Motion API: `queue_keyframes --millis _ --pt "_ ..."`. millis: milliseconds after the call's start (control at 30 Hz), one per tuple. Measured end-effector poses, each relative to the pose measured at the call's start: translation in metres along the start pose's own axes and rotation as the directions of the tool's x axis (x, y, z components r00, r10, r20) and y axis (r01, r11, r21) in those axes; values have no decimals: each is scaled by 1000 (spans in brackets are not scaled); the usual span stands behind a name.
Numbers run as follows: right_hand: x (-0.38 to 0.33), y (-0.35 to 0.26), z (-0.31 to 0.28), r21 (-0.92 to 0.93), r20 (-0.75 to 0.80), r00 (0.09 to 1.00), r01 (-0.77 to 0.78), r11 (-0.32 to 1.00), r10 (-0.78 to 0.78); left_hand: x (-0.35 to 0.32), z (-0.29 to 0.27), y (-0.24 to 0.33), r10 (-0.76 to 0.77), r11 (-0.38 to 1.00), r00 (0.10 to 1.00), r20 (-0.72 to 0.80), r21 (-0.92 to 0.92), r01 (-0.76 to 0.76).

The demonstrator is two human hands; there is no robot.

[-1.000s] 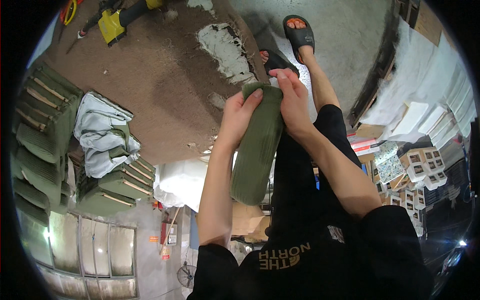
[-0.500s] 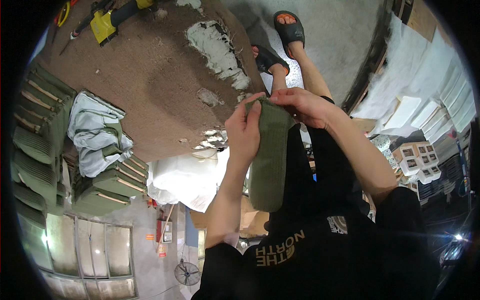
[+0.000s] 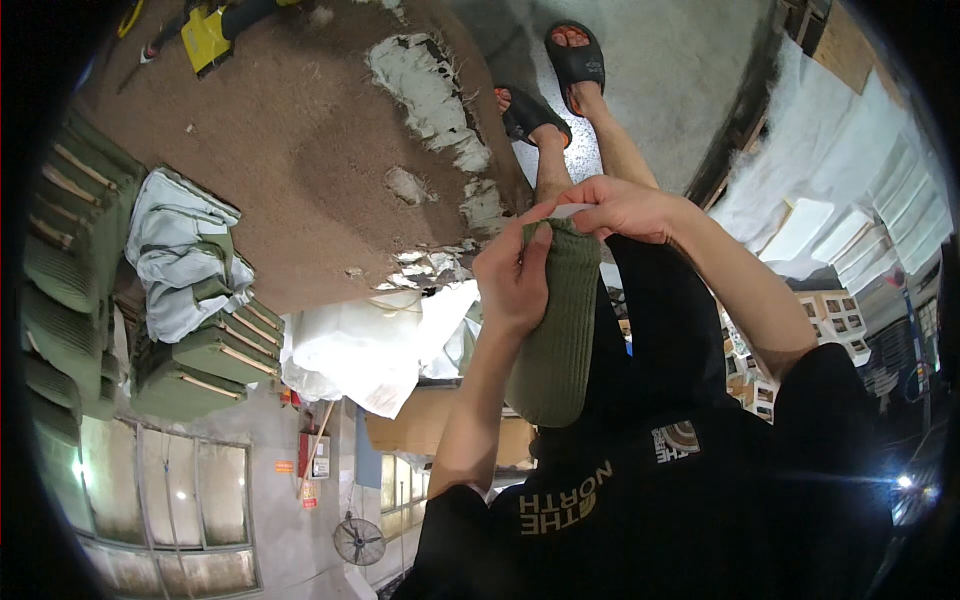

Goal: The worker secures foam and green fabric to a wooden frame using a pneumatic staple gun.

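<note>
Both hands hold a green ribbed knit piece (image 3: 560, 330) that hangs in front of my black shirt. My left hand (image 3: 512, 278) grips its left side near the top, fingers pressed on the fabric. My right hand (image 3: 622, 207) pinches the top edge, where a small white tag (image 3: 572, 211) shows between the fingers. The rounded lower end of the piece hangs free.
A worn brown work surface (image 3: 300, 150) with white torn patches lies ahead. Stacks of folded green pieces (image 3: 200, 350) and white cloth (image 3: 180, 250) sit at the left, a white bag (image 3: 360, 345) beside them. A yellow tool (image 3: 205, 35) lies far off. Feet in black sandals (image 3: 575, 55) stand beyond; cartons (image 3: 830, 310) at the right.
The green piece has shifted right and closer to my body. My right hand slid to the top edge and now pinches the white tag; my left hand moved lower along the side.
</note>
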State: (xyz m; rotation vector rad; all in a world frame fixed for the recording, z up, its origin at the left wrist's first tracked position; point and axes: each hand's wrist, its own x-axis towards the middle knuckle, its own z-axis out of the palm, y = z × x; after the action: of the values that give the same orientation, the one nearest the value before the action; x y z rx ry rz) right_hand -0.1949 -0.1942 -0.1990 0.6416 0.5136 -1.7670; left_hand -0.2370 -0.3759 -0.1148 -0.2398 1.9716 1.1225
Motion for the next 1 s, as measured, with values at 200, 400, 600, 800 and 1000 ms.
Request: queue_keyframes --millis 200,400,600,800,1000 --pt "3 7 -22 -302 26 993 114 946 -112 -2 12 5 -5 999 1000 -28 34 6" --pt "8 17 -35 -270 -5 985 165 948 -173 5 22 11 -87 995 996 -23 -46 86" --pt "3 86 -131 -888 -188 849 68 455 -494 6 22 2 -141 988 989 -52 -68 138" --pt "-10 85 -108 -904 -397 690 -179 389 -605 14 15 -12 -133 973 991 30 -189 136" --pt "9 52 -24 -564 -609 744 -165 809 -274 23 16 -3 -242 936 970 -12 -265 230"
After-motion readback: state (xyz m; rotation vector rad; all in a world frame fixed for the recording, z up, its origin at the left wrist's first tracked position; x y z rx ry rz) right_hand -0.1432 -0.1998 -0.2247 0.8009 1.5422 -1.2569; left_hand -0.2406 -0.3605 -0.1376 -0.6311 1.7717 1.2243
